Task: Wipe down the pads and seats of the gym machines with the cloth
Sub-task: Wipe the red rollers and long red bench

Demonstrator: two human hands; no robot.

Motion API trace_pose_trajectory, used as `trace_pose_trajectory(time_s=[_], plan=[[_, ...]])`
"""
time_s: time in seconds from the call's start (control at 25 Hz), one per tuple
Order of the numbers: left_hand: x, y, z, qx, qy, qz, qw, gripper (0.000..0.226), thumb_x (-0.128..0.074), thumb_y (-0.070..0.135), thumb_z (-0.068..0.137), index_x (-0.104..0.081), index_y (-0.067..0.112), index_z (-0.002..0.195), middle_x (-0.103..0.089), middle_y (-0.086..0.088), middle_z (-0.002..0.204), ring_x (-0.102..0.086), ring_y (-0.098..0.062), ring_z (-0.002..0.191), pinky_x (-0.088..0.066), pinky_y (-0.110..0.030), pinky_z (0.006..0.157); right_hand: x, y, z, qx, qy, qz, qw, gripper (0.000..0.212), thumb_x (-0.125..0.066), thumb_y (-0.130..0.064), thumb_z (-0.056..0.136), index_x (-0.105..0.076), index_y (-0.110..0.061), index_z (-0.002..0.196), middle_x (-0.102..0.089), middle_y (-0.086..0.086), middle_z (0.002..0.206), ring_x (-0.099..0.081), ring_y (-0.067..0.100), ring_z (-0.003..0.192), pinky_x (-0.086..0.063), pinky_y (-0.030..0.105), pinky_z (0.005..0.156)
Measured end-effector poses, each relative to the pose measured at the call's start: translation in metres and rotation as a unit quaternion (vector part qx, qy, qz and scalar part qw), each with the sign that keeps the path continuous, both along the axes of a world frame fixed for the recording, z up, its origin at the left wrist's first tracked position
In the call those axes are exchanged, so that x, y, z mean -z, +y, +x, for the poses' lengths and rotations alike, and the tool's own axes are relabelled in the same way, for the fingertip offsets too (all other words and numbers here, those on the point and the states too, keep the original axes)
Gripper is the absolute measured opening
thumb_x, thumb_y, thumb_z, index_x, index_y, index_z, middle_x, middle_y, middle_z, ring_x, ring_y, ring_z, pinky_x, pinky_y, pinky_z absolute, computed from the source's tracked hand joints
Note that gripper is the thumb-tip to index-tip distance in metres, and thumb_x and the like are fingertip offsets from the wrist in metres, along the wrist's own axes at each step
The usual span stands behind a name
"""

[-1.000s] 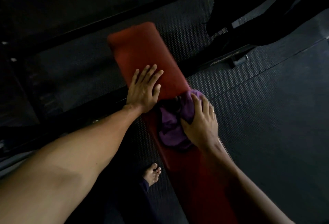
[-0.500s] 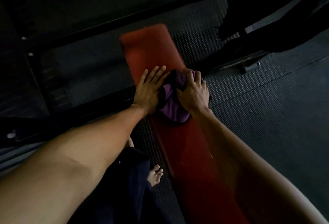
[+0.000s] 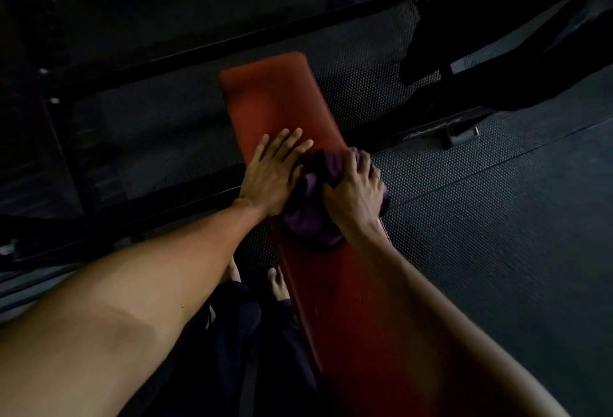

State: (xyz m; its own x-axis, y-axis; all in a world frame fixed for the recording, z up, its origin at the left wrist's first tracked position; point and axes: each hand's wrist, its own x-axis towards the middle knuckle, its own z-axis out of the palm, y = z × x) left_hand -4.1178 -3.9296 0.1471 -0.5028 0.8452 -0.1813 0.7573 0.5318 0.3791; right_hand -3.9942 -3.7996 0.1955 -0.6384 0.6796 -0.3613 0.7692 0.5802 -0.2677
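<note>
A long red bench pad (image 3: 282,101) runs from the upper middle down to the lower right. My left hand (image 3: 272,174) lies flat on it with fingers straight and spread, on the pad's left side. Beside it, my right hand (image 3: 356,191) grips a bunched purple cloth (image 3: 310,224) and presses it onto the pad's right side, fingers curled over the cloth's far edge. The two hands nearly touch.
Dark textured rubber flooring (image 3: 497,234) surrounds the bench. Black machine frame bars (image 3: 232,42) cross behind and left of the pad. A dark machine part (image 3: 497,52) looms at the upper right. My bare feet (image 3: 278,284) stand left of the bench.
My right hand slid the cloth up the pad from below, until it came alongside my left hand. In the last half second it stayed about there. The left hand kept its place.
</note>
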Motion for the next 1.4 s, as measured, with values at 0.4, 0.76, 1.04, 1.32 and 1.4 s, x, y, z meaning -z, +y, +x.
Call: trace_pose_trajectory(time_s=[0.4,0.76,1.04,1.32,1.4], plan=[[-0.004,-0.017,0.016,-0.146,-0.107,0.086,0.98,0.048,-0.031,0.032,0.107,-0.038,0.023,0.154,-0.024,-0.003,0.165,-0.011,-0.02,0.154,0.01,-0.033,0.122,-0.02,-0.001,0.067,-0.078,0.052,-0.014,0.995,0.072,-0.067,-0.044,0.086,-0.038,-0.028,0.15,-0.035,0.007,0.16,-0.034,0.035,0.145,-0.032,0.05,0.116],[-0.001,-0.062,0.025,-0.136,-0.208,0.147,0.957,0.054,-0.055,0.017,0.102,-0.037,0.013,0.153,-0.02,-0.007,0.165,-0.005,-0.019,0.152,-0.005,-0.038,0.124,-0.019,-0.071,0.02,-0.084,-0.004,0.042,0.996,0.096,-0.049,-0.083,0.079,-0.031,-0.027,0.155,-0.024,0.012,0.165,-0.011,0.038,0.153,-0.006,0.058,0.122],[-0.011,-0.065,0.023,-0.158,-0.27,0.15,0.938,0.046,-0.044,0.008,0.105,-0.042,0.014,0.151,-0.022,-0.005,0.165,-0.009,-0.019,0.154,-0.012,-0.029,0.123,-0.025,-0.036,0.041,-0.129,0.018,0.04,0.991,0.084,-0.049,-0.072,0.083,-0.039,-0.025,0.152,-0.034,0.007,0.161,-0.021,0.037,0.152,-0.019,0.056,0.122],[-0.014,-0.067,0.015,-0.147,-0.294,0.134,0.935,0.046,-0.046,0.006,0.104,-0.043,0.013,0.15,-0.021,-0.006,0.165,-0.009,-0.02,0.154,-0.006,-0.016,0.117,-0.02,-0.113,0.048,-0.132,0.031,0.049,0.99,0.09,-0.061,-0.065,0.078,-0.035,-0.025,0.154,-0.031,0.013,0.161,-0.016,0.039,0.153,-0.011,0.059,0.123],[-0.014,-0.066,0.016,-0.149,-0.29,0.131,0.936,0.047,-0.045,0.008,0.105,-0.042,0.014,0.151,-0.02,-0.004,0.165,-0.008,-0.017,0.154,-0.007,-0.02,0.118,-0.02,-0.12,0.069,-0.158,0.034,0.066,0.985,0.09,-0.067,-0.058,0.076,-0.036,-0.024,0.153,-0.033,0.013,0.161,-0.018,0.039,0.153,-0.012,0.058,0.124]])
